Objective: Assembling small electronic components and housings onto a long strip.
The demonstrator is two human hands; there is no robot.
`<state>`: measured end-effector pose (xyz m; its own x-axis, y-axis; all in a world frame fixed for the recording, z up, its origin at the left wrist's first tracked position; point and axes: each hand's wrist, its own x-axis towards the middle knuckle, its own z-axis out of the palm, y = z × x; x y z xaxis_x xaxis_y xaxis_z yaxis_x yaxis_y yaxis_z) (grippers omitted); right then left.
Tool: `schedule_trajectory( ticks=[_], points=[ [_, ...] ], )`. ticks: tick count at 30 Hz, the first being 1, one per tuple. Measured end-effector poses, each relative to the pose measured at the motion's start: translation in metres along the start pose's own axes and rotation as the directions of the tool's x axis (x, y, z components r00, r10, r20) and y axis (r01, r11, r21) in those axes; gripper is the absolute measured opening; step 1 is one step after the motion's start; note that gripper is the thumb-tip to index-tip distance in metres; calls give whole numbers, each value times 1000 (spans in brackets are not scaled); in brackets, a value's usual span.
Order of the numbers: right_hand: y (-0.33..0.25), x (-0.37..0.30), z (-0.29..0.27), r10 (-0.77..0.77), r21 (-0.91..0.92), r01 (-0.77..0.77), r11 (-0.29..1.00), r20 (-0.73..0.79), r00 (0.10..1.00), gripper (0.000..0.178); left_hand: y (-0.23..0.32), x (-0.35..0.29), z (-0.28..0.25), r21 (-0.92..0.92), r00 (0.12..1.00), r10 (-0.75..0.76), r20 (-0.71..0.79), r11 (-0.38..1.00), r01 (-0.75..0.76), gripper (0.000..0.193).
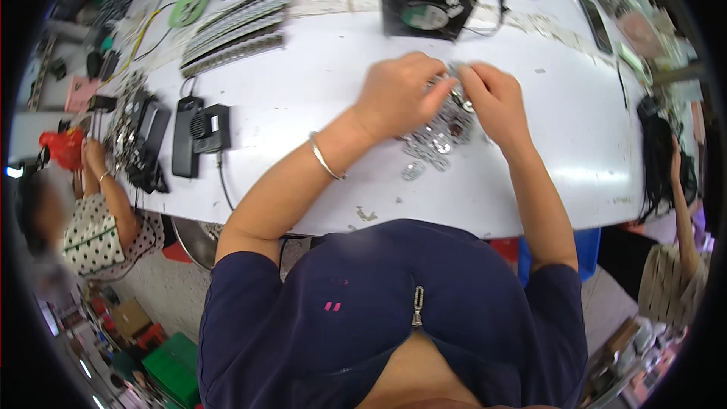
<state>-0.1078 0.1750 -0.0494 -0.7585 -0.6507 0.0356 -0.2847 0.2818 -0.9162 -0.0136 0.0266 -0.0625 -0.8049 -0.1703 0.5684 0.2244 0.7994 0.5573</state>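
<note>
I have on a dark blue top point(394, 273) with a zip. Just past it is the near edge of the white table point(326, 208). Under that edge, a round metal bowl point(198, 246) is on the left and a blue bin point(589, 254) is on the right. Some thin scraps point(366, 214) lie on the table near me.

Farther in, in the middle, is a pile of small shiny silver parts point(439, 144). A few lie loose on its near left side. My left hand point(401, 91) and my right hand point(496, 98) are over the far end of the pile. My fingers are bent in, and the tips almost meet. A small grey bit point(454, 70) shows between them, but it is blurry, so I cannot tell which hand pinches it. I have a silver bangle point(324, 156) on my left wrist.

To the left is a long black box point(186, 136), with a black block point(211, 129) and a cord right by it. At the far left, a person in a dotted top point(95, 238) holds a red thing point(64, 148). On the right is a black bag point(657, 151).

Farther away, long strips point(238, 30) lie side by side on the left. A square black fan point(424, 7) stands in the far middle, and a dark phone point(596, 24) lies far right.
</note>
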Motion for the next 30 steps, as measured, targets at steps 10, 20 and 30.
schedule_trajectory(
  ticks=[10,20,30],
  points=[
    [22,-38,-38,-197,-290,136,947,-194,961,13,16,-27,-21,41,973,-36,228,999,27,39],
    [62,-62,-7,-369,-354,301,886,-142,918,12,9,-52,4,276,919,-89,385,961,-23,99],
    [64,-49,-17,-180,-2,186,983,-251,951,16,21,-37,24,229,926,24,376,966,-119,85]
  ],
)
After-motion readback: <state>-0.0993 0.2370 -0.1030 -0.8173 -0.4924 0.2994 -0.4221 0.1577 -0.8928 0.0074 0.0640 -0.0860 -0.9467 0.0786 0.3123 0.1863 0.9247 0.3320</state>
